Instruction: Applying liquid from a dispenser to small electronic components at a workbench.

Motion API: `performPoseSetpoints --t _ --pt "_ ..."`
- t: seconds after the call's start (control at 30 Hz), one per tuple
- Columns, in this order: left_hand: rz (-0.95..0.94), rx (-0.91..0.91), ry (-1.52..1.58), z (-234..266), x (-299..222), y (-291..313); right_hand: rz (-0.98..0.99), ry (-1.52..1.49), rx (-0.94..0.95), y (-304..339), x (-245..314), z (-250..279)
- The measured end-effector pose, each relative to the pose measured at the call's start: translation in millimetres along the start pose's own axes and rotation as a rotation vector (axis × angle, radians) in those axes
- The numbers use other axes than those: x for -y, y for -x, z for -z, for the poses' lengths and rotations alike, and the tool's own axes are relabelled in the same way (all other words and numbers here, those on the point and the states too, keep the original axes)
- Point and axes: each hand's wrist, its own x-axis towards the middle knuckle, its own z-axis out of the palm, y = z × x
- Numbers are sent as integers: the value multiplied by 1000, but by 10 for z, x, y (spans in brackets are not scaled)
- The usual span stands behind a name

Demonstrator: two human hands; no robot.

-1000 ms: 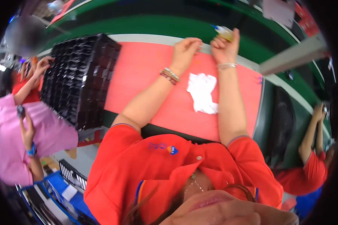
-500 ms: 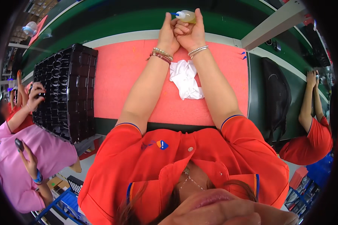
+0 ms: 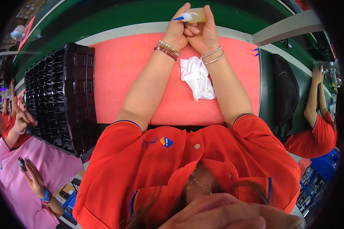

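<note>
My right hand (image 3: 205,33) is closed around a small translucent dropper bottle (image 3: 197,15) with yellowish liquid, a white cap and a pointed blue tip. The bottle lies nearly level, its tip toward my left hand (image 3: 177,31). That hand touches the right one, its finger or thumb rising beside the blue tip. The left fingers are curled and partly hidden; I cannot make out what they hold, if anything. Between my forearms, a crumpled white cloth (image 3: 197,78) rests on the pink mat (image 3: 114,84).
Black stacked trays (image 3: 78,99) with many compartments stand left of the mat. Two blue tips (image 3: 256,52) lie at its right edge. Farther right is a black bag (image 3: 284,91) beside a grey post (image 3: 286,28). A person in pink (image 3: 38,168) works at left, another in red (image 3: 313,135) at right.
The view has shifted slightly. The bottle has turned a little, so its blue tip now points more downward to the left. At left, the co-worker's hand has moved down along the trays.
</note>
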Motion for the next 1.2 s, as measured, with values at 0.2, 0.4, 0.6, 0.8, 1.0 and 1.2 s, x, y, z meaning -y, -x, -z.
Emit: performPoseSetpoints --t 0.2,0.4,0.6,0.8,1.0,1.2 --pt "-132 -69 -48 -73 116 59 -12 22 -31 45 -5 2" --pt "-256 -189 -217 -272 152 163 -8 3 -62 85 22 30" --pt "-252 -192 -172 -107 186 66 -32 -15 -49 77 12 30" --pt "-136 -88 -81 -187 82 194 -47 -33 -15 107 20 32" --pt "-170 -165 -100 -175 117 232 -71 -57 -41 110 -16 10" --pt "-211 -140 -215 -230 107 292 -79 -148 -46 106 -12 -41"
